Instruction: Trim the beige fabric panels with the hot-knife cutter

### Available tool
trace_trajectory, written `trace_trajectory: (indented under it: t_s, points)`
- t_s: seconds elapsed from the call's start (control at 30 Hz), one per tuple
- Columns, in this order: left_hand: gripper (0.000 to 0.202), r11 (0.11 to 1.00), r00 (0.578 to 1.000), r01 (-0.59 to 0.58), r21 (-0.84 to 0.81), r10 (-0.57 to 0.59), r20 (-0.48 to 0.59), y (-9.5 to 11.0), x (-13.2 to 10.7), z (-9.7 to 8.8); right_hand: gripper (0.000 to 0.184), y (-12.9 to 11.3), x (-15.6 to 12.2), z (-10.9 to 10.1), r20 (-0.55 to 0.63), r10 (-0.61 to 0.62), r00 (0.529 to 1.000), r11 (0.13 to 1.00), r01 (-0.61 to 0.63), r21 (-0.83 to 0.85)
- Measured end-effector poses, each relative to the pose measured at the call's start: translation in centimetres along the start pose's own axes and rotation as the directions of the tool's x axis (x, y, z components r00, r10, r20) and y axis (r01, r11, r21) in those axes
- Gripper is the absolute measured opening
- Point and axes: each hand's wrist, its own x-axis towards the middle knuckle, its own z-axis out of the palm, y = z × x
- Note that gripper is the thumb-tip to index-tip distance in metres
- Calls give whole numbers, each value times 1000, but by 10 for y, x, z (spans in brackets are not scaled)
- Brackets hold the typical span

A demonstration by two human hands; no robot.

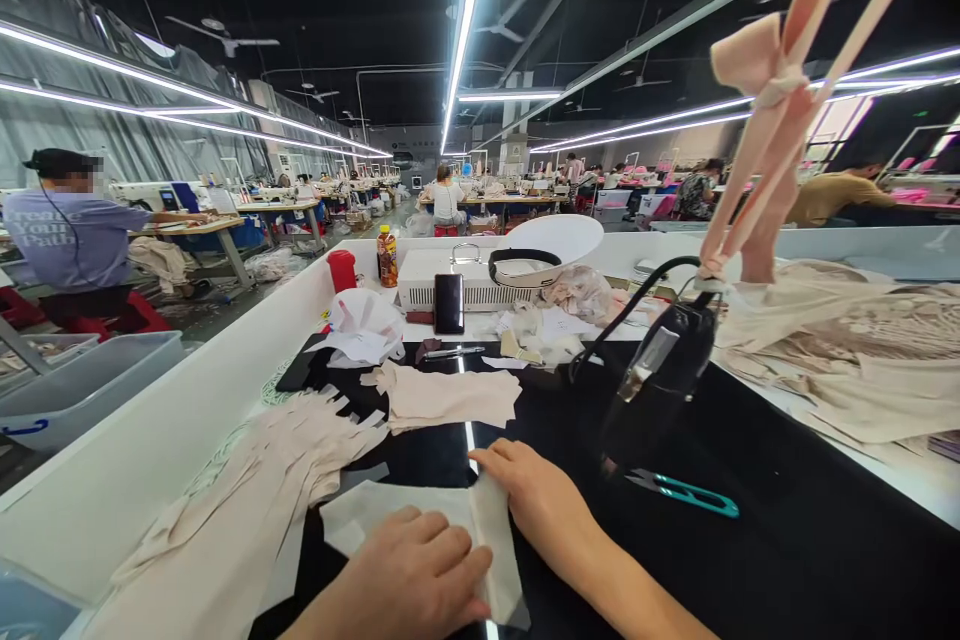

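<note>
My left hand (420,570) lies on a pale beige fabric piece (360,520) at the near edge of the black worktop (787,540), fingers curled loosely and pressing down. My right hand (536,495) rests flat beside it, its fingers spread over the narrow folded strip (491,530) of the same fabric. A stack of cut beige pieces (247,490) fans out to the left. Another folded beige piece (450,395) lies just beyond my hands.
Teal thread snips (686,492) lie right of my right hand, under a black tool on a hose (660,370). Behind are a phone (448,302), a red cup (342,270), a bottle (387,256) and a white box (465,282). Beige garments (847,360) pile on the right. Other people sit at distant tables.
</note>
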Motion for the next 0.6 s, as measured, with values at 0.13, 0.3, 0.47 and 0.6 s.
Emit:
trace_trajectory:
  t_s: [0.13,0.3,0.47,0.6]
  points:
    - [23,998,997,49,-49,-46,57,4,-10,16,55,11,1,-1,-57,-3,998,989,-6,-150]
    - [23,996,997,51,-72,-46,64,3,-16,18,66,8,-11,-4,-117,-104,988,978,80,-191]
    - [24,994,995,76,-80,-70,66,8,-17,20,47,-3,-22,4,-124,-291,949,932,251,-263]
    - [26,985,987,136,-105,-126,100,9,-17,16,40,0,-26,0,-126,-273,954,922,222,-317]
